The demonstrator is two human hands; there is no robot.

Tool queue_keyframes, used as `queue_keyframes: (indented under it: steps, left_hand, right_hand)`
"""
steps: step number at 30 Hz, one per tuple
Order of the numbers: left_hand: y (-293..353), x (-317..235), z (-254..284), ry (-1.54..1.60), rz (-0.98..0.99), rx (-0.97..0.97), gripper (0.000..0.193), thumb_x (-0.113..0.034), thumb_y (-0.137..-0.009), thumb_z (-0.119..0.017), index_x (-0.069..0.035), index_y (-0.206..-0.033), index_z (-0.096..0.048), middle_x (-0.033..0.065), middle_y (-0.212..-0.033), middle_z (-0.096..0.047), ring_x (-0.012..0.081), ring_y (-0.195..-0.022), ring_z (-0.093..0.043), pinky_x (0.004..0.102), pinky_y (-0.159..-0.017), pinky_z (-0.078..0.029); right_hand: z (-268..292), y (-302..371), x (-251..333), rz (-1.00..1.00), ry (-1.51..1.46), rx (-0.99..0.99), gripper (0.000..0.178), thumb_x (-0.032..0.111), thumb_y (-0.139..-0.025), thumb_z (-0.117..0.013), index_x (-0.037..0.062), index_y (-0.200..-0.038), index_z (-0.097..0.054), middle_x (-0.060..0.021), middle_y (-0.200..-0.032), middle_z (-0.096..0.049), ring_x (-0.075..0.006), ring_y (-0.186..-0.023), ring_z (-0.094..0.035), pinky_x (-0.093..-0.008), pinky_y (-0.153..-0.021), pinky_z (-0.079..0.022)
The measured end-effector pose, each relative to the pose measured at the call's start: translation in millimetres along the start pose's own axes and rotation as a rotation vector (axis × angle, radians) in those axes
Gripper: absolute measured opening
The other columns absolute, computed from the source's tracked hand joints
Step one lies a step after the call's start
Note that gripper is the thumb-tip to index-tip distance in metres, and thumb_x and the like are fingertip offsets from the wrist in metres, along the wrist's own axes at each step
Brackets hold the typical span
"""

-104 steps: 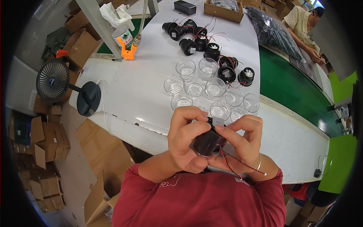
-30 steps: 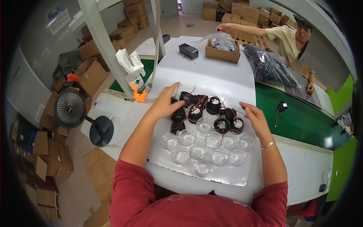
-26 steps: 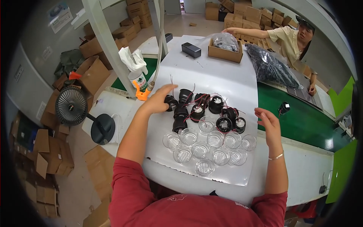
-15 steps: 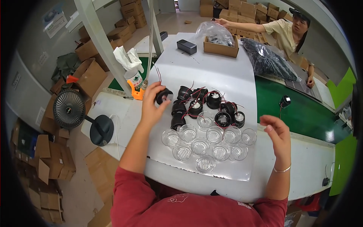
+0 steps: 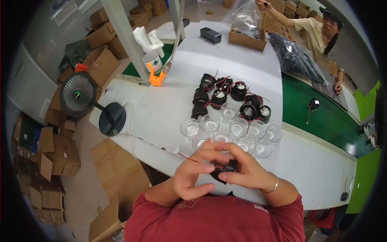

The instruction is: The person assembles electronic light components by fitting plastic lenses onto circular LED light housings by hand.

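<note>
In front of my chest, both hands are at one black round housing point(image 5: 221, 174) with a red wire sticking out to the left. My right hand point(image 5: 249, 168) grips it, thumb along the near side and fingers over the top. My left hand point(image 5: 192, 172) is closed against its left side, fingertips on it and thumb held apart below. Fingers hide much of the housing. Just beyond my hands, clear round cups point(image 5: 210, 123) stand grouped on the white table; my hands cover the nearest ones. Behind them sit several black housings point(image 5: 238, 92) with red wires.
A co-worker point(image 5: 318, 38) at the far right holds up a small black thing near an open carton point(image 5: 246, 39). A stuffed plastic bag point(image 5: 296, 56) lies beside the green belt point(image 5: 298, 88), which carries one black housing point(image 5: 313, 105). A fan point(image 5: 112, 119) stands left.
My left hand has brought the black housing from the left of the table down to my chest. My right hand has come in from the right and taken hold of it.
</note>
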State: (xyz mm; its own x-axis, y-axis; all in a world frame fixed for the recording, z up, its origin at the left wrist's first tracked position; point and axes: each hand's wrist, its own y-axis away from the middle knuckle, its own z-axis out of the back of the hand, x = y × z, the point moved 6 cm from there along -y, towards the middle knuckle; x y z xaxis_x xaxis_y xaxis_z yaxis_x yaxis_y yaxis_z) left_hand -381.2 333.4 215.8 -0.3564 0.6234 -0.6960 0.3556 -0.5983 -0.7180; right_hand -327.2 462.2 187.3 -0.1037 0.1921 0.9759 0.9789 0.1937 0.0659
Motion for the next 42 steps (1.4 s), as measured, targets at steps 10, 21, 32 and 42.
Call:
queue_keyframes:
  steps: [10, 21, 32, 42]
  left_hand:
    - [28.5, -22.6, -16.5, 0.146, -0.098, -0.108, 0.071, 0.003, -0.095, -0.042, -0.033, -0.151, -0.017, 0.0052, -0.076, -0.043, 0.0162, -0.058, -0.039, 0.0308, -0.06, -0.041]
    - [20.7, -20.1, -3.3, 0.017, -0.136, -0.246, 0.066, -0.008, -0.099, -0.04, -0.018, -0.152, 0.0, 0.0017, -0.065, -0.051, 0.0186, -0.062, -0.054, 0.0601, -0.094, -0.035]
    - [47.6, 60.2, 116.1, -0.71, 0.581, -0.236, 0.08, 0.001, -0.068, -0.059, -0.001, -0.143, -0.034, 0.0158, -0.144, -0.044, 0.0286, -0.141, -0.032, 0.0417, -0.115, -0.02]
    - [27.8, 34.2, 92.0, -0.77, 0.051, -0.385, 0.072, -0.004, -0.056, -0.086, -0.004, -0.118, -0.05, 0.0157, -0.114, -0.05, 0.0379, -0.122, -0.05, 0.0555, -0.106, -0.037]
  right_hand:
    - [-45.5, 5.2, 10.7, 0.362, 0.363, 0.253, 0.036, 0.014, -0.075, -0.075, 0.0014, -0.104, -0.058, -0.0109, -0.095, -0.06, -0.0289, -0.086, -0.061, -0.0361, -0.077, -0.048]
    - [-30.7, 5.4, 17.2, 0.38, 0.372, 0.003, 0.011, 0.006, -0.083, -0.07, 0.0077, -0.093, -0.066, -0.0035, -0.084, -0.067, -0.0192, -0.073, -0.061, -0.0311, -0.081, -0.044]
    - [14.9, 28.5, 62.0, 0.488, 0.974, -0.462, 0.01, 0.002, -0.077, -0.072, 0.0065, -0.085, -0.069, -0.0016, -0.06, -0.059, -0.0165, -0.052, -0.056, -0.0295, -0.065, -0.04]
    - [12.5, 24.6, 57.2, 0.478, 1.161, -0.462, 0.012, 0.004, -0.077, -0.072, 0.0059, -0.088, -0.067, -0.0011, -0.059, -0.057, -0.0187, -0.052, -0.055, -0.0313, -0.063, -0.042]
